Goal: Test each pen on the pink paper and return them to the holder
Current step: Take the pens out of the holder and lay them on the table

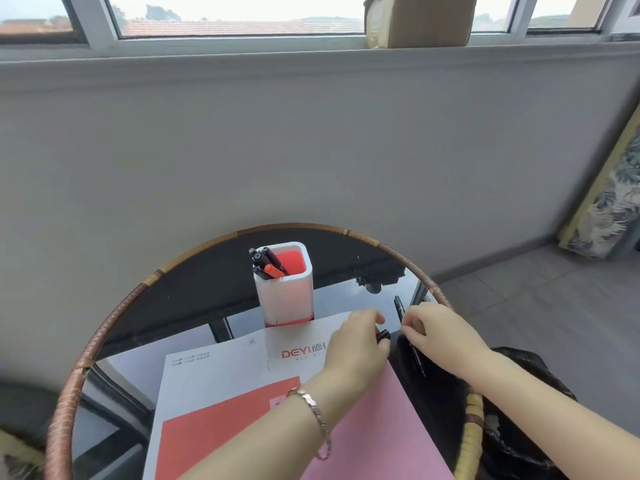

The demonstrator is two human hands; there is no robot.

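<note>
Black pen (pixel 399 308) pinched in my right grip (pixel 431 329), cap (pixel 383 335) in my left grip (pixel 358 341); fumbling could roll it off the table (pixel 194 292).

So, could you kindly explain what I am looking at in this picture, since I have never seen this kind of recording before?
There is no machine here: a person wears a camera on the head, so the single picture looks forward and down at their own hands. They work at a round glass table with a woven rim. On it stand a white pen holder with several pens, a printed sheet and pink paper. The left hand, with a bracelet on its wrist, pinches a small black pen cap. The right hand holds a black pen.
</note>
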